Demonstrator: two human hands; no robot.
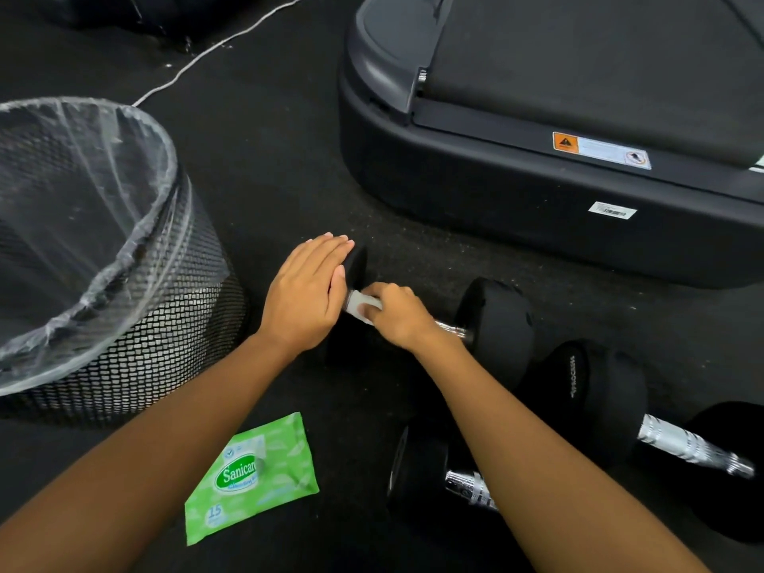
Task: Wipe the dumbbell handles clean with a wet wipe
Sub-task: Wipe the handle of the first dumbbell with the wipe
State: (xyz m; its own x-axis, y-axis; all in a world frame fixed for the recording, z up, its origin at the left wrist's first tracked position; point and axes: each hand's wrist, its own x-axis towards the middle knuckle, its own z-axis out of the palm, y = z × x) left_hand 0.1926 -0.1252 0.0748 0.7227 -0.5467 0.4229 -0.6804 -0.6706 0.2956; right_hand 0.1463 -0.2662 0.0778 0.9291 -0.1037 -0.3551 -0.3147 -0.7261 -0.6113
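dumbbell [496, 320]: black heads, chrome bar.
white wipe [359, 306] is pinched in right grip [397, 316]; left grip [306, 295] is laid flat on one head.

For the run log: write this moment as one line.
left hand: flat on black rubber dumbbell head | right hand: grips white wet wipe on chrome dumbbell handle | green wipe pack: on floor

dim, even light; glints on chrome, wide-angle bending at edges.

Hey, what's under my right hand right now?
A white wet wipe, gripped round the dumbbell handle. The right hand covers most of the wipe and the handle's middle.
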